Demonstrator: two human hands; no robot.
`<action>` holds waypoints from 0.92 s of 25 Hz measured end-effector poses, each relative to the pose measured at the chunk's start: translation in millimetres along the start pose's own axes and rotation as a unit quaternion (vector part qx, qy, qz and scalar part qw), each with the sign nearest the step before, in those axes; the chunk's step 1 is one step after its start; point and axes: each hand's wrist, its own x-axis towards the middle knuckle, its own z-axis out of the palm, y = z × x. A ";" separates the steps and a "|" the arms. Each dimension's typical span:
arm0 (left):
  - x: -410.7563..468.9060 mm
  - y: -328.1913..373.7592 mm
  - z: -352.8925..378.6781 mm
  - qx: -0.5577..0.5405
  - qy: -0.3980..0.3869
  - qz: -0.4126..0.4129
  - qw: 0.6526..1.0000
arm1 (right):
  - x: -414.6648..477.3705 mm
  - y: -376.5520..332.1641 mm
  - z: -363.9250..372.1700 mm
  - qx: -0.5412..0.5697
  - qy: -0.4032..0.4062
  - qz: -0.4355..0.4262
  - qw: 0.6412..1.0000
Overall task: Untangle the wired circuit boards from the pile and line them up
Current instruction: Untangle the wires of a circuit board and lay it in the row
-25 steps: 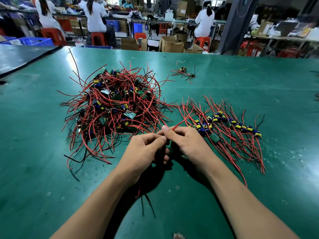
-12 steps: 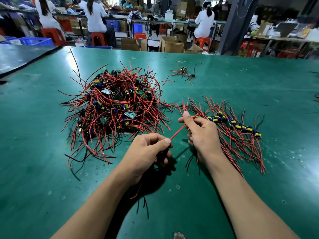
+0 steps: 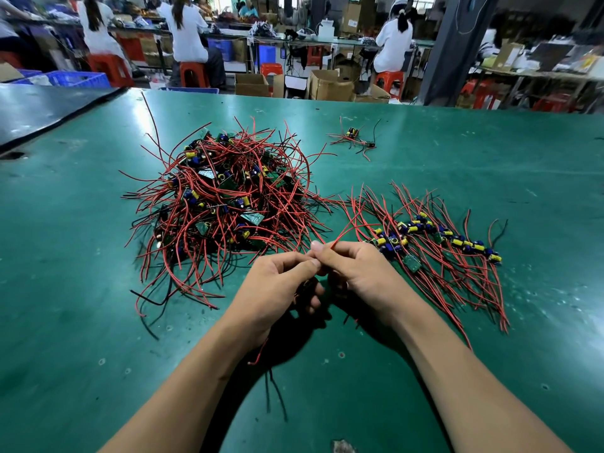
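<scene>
Left hand [image 3: 277, 282] and right hand [image 3: 359, 273], touching, low over the green table [image 3: 490, 158]: left fingers curled round a mostly hidden wired board [image 3: 305, 287], right thumb and forefinger pinching its red wire [image 3: 346, 232]. Tangled pile [image 3: 225, 204] at 10 o'clock, lined-up row [image 3: 438, 237] at 2, stray board [image 3: 353, 135] at 12. Bare tabletop runs toward 3 and 6.
</scene>
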 end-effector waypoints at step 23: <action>0.8 -3.9 -4.4 0.031 -0.056 -0.006 0.998 | 10.2 -21.2 -13.9 0.220 0.288 0.020 0.932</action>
